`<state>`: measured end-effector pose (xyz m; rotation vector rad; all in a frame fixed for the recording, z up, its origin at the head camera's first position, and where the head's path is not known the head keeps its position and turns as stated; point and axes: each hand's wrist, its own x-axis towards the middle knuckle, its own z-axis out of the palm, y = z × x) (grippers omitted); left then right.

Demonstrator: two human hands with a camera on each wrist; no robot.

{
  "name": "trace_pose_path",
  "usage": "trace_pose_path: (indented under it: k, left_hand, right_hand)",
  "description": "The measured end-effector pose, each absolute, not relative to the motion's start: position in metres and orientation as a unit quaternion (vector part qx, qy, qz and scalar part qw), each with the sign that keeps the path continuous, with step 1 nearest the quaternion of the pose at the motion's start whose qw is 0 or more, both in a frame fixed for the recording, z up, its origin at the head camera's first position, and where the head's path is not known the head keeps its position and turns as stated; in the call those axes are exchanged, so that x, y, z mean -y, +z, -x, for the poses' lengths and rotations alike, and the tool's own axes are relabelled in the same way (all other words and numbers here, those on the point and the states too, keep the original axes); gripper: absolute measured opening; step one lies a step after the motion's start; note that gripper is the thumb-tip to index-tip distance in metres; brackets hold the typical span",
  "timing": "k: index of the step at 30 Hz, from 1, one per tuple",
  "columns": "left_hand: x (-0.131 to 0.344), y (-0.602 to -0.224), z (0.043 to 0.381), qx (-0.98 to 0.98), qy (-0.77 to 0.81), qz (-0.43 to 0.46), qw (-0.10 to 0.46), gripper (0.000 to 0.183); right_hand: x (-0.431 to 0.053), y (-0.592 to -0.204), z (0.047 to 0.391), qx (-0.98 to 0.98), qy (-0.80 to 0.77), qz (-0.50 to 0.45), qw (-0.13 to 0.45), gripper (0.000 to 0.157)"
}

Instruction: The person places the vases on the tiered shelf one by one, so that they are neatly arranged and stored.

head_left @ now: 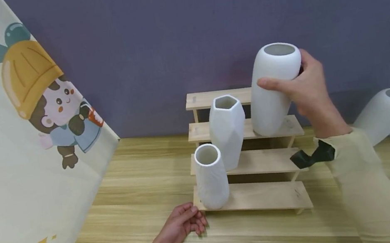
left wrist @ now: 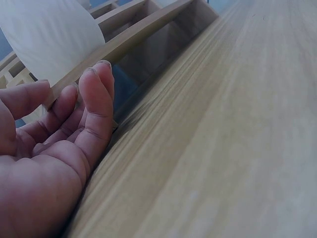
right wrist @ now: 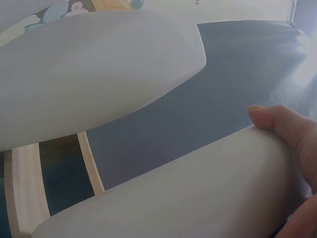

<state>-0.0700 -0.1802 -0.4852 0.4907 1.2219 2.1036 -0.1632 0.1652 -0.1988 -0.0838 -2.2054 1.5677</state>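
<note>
A tall white vase is gripped near its top by my right hand, thumb across its front and fingers behind. Its base overlaps the second-highest board of a tiered wooden display stand. In the right wrist view the thumb lies along the same vase. Low at the stand's left end, my left hand pinches the corner of the bottom board, thumb above and fingers beneath. On that board stands a small textured white vase. Just behind it, a faceted white vase stands one tier up.
Another white vase is at the right, partly behind my right forearm. The stand rests on a wood-grain table before a dark blue backdrop. A white panel with a cartoon figure borders the left side.
</note>
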Motion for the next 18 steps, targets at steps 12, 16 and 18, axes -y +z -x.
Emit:
trace_pose_path:
  k: [12, 16, 18]
  left_hand:
    - [0.173, -0.483, 0.074, -0.471, 0.802, -0.169, 0.326, 0.025]
    - [0.176, -0.483, 0.072, -0.471, 0.801, -0.169, 0.329, 0.025]
    - [0.177, -0.483, 0.071, -0.471, 0.801, -0.171, 0.329, 0.025]
  right_hand:
    - [-0.158, -0.203, 0.179, 0.798, 0.569, -0.008, 0.198, 0.076]
    - [-0.151, -0.205, 0.178, 0.786, 0.584, -0.015, 0.203, 0.074]
    - [-0.147, -0.206, 0.178, 0.783, 0.586, -0.014, 0.206, 0.074]
